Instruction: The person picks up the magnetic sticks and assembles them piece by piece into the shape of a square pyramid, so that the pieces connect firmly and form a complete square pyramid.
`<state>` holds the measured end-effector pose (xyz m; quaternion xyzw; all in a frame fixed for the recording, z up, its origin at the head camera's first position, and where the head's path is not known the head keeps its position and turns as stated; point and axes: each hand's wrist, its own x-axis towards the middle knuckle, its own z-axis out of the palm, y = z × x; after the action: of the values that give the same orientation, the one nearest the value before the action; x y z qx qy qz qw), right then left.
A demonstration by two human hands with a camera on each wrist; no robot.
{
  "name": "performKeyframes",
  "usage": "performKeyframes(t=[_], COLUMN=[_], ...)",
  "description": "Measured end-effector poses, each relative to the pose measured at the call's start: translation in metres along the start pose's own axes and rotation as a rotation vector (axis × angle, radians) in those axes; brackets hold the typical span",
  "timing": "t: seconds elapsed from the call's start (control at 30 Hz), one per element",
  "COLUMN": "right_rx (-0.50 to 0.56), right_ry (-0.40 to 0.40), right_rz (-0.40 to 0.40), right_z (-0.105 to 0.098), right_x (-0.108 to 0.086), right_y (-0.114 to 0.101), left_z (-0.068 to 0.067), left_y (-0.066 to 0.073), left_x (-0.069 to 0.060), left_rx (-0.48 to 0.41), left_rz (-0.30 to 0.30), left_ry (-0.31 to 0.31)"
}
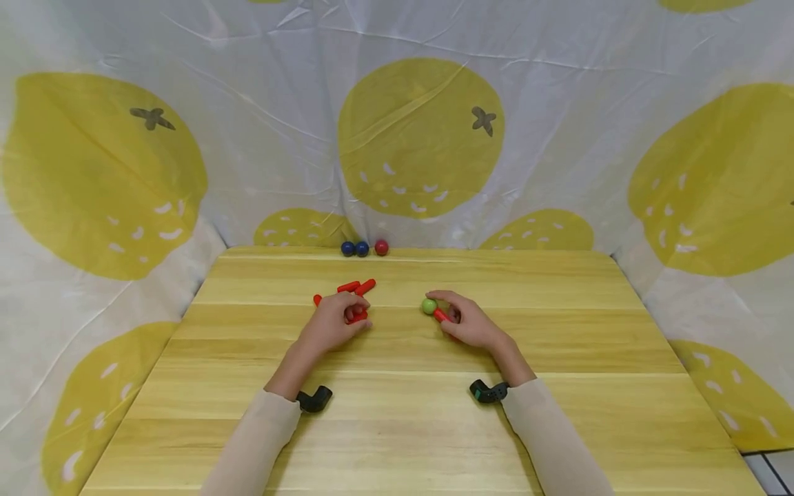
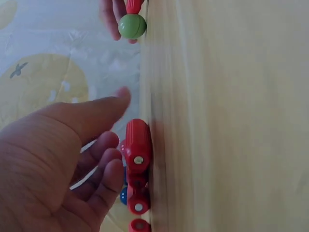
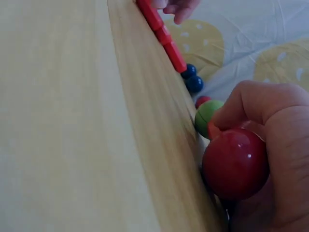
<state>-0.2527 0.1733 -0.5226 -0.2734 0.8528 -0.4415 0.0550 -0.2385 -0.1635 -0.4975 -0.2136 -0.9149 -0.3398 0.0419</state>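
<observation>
My right hand (image 1: 473,325) pinches a red rod (image 1: 441,315) between thumb and fingers, low over the table. A green ball (image 1: 429,306) sits on the rod's far end. In the right wrist view a dark red ball (image 3: 235,164) shows at the near end. My left hand (image 1: 330,321) hovers beside several loose red rods (image 1: 349,286), its fingers loosely bent and the thumb apart from them. One red rod (image 2: 138,145) with a silver end lies close to those fingers, and I see no grip on it. The left hand partly hides the rods in the head view.
Two blue balls (image 1: 355,249) and a red ball (image 1: 381,247) stand along the table's back edge. Behind them hangs a cloth (image 1: 267,138) printed with lemons. The wooden table (image 1: 403,427) reaches toward me under both forearms.
</observation>
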Motion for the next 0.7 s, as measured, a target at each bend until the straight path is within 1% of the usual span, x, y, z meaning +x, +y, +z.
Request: performKeyframes(t=[0.13, 0.3, 0.4, 0.43, 0.5, 0.63, 0.7], right_rx=[0.034, 0.074, 0.106, 0.114, 0.124, 0.109, 0.100], right_ry=[0.022, 0.064, 0.102, 0.119, 0.147, 0.171, 0.178], right_rz=[0.057, 0.119, 0.162, 0.172, 0.172, 0.152, 0.151], right_z=[0.000, 0.000, 0.001, 0.002, 0.004, 0.006, 0.007], right_x=[-0.003, -0.005, -0.006, -0.006, -0.005, -0.003, -0.001], right_y=[0.001, 0.005, 0.007, 0.007, 0.009, 0.008, 0.006], left_z=[-0.004, -0.007, -0.007, -0.007, -0.007, -0.006, -0.004], left_y=[-0.002, -0.002, -0.001, -0.001, 0.000, 0.005, 0.007], left_x=[-0.010, -0.014, -0.016, -0.017, -0.018, -0.017, -0.015], left_rx=[0.068, 0.076, 0.079, 0.081, 0.082, 0.054, 0.035], left_rz=[-0.006, -0.020, -0.023, -0.016, 0.020, 0.102, 0.124], left_ry=[-0.005, -0.018, -0.031, -0.039, -0.059, -0.113, -0.134])
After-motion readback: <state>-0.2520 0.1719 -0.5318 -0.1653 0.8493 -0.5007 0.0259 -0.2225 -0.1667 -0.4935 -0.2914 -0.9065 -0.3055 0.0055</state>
